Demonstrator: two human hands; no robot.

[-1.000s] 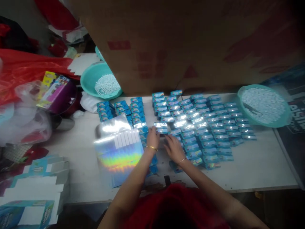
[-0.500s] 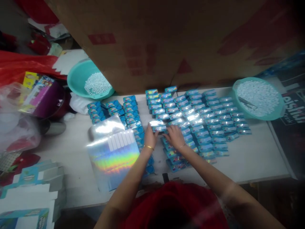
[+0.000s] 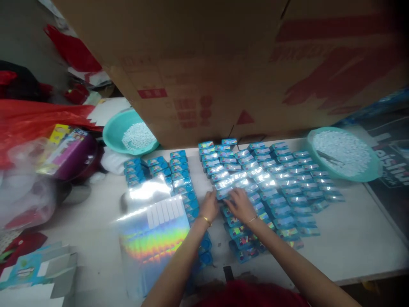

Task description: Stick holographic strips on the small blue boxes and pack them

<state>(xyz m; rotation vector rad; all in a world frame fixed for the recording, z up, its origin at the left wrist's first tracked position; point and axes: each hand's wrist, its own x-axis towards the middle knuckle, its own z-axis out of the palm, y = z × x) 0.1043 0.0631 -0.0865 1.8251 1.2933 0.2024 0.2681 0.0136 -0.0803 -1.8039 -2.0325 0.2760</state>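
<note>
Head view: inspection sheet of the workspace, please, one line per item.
Surface: pale tabletop, mostly covered on this side of the carton.
Handled things: many blue packs set out in columns.
Clutter: shiny sheet; left teal bowl and right teal bowl, both holding white pieces; tweezers in the right one.
Hands: left hand and right hand at one pack; grip unclear.
Cables: thin dark line by the carton, cannot identify.
Surroundings: big carton behind; red plastic left.

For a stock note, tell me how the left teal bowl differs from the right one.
The left bowl shows much bare wall; the right bowl looks fuller. The right bowl has a tweezer-like tool on top; none shows in the left bowl. Both hold small white pieces.
</note>
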